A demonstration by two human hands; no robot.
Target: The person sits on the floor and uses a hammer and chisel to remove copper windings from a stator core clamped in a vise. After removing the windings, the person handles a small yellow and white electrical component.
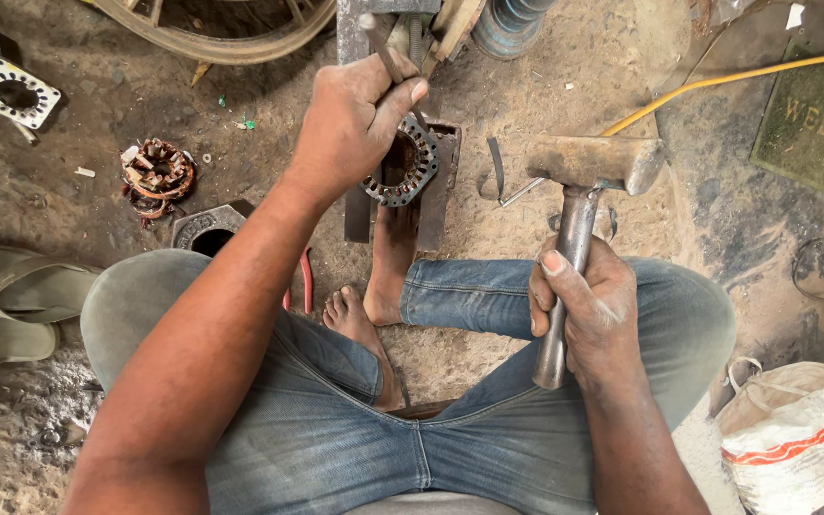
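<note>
One ring-shaped stator core [402, 164] is seated on a metal block [436, 181] on the dirt floor, held down by a bare foot [391, 257]. A chisel [385, 52] is gripped in the closed left hand [355, 119] over it. A hammer [579, 191] is clasped by the handle in the right hand [588, 305]. A copper winding bundle [156, 176] lies well apart.
</note>
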